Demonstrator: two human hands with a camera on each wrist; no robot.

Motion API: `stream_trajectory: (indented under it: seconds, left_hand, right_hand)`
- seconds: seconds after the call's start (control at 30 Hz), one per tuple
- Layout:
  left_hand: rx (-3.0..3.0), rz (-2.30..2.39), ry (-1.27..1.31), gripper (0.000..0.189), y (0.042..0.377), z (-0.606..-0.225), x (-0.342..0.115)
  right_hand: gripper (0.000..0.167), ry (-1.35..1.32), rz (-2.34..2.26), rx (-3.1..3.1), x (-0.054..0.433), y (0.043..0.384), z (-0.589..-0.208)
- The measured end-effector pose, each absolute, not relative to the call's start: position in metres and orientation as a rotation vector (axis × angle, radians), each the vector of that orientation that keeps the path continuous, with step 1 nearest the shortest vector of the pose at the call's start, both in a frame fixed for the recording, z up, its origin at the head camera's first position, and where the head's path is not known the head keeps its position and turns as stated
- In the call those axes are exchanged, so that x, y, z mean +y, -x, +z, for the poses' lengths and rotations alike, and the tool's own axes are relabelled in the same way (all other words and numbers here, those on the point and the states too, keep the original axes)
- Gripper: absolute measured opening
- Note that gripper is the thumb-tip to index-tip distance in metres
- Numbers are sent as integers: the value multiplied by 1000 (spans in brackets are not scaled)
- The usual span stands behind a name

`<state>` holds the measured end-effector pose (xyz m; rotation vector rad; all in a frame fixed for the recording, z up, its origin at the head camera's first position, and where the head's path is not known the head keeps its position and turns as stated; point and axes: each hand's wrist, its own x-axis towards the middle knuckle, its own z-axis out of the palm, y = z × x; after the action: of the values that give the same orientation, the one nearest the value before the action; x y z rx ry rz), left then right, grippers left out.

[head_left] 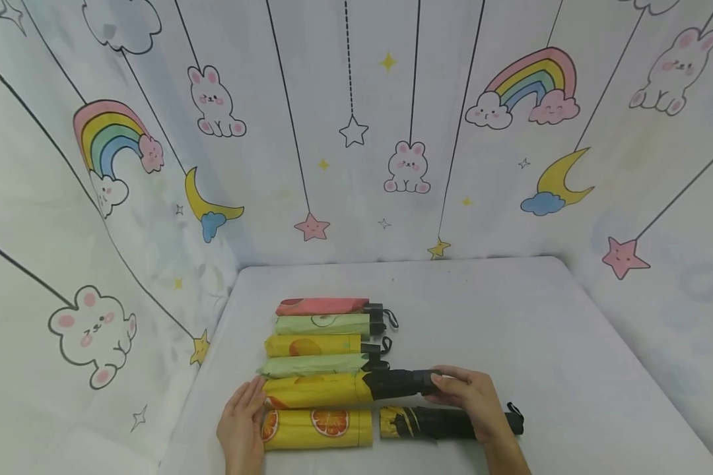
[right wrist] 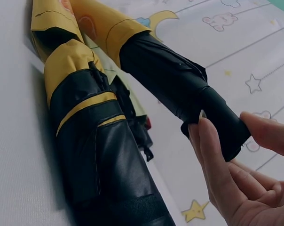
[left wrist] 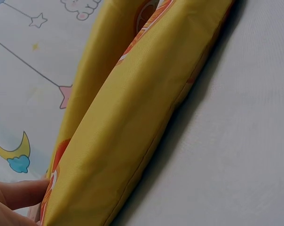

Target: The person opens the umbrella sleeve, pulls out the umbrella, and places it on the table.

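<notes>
A folded umbrella with a black handle (head_left: 424, 381) reaches out of a yellow fruit-print sleeve (head_left: 315, 389). Thumb and fingers of my right hand (head_left: 466, 396) pinch the end of that handle, as the right wrist view also shows. At the sleeve's left end is my left hand (head_left: 241, 419), its fingertips against the yellow fabric. Closer to me lies a separate yellow sleeve with orange slices (head_left: 356, 429), its mouth gaping in the right wrist view. A black and yellow folded umbrella (right wrist: 118, 155) lies to the right of it, under my right wrist.
Behind my hands several sleeved umbrellas lie in a row: a light green one (head_left: 315, 365), a yellow one (head_left: 311, 346), an avocado-print one (head_left: 300, 324) and a red one (head_left: 321, 305). The white table (head_left: 481, 297) meets a patterned cloth wall (head_left: 368, 198) at the back.
</notes>
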<state>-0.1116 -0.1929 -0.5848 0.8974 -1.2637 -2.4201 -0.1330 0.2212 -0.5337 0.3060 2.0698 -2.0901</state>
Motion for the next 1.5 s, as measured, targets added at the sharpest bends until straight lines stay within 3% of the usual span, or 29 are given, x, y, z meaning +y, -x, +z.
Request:
stream_trajectory:
  seconds: [1.5]
  left_hand:
    - [-1234,-2419,-908,68,111,-583,-196]
  right_hand:
    - [46,-337,-2240,1997,246,124,-527]
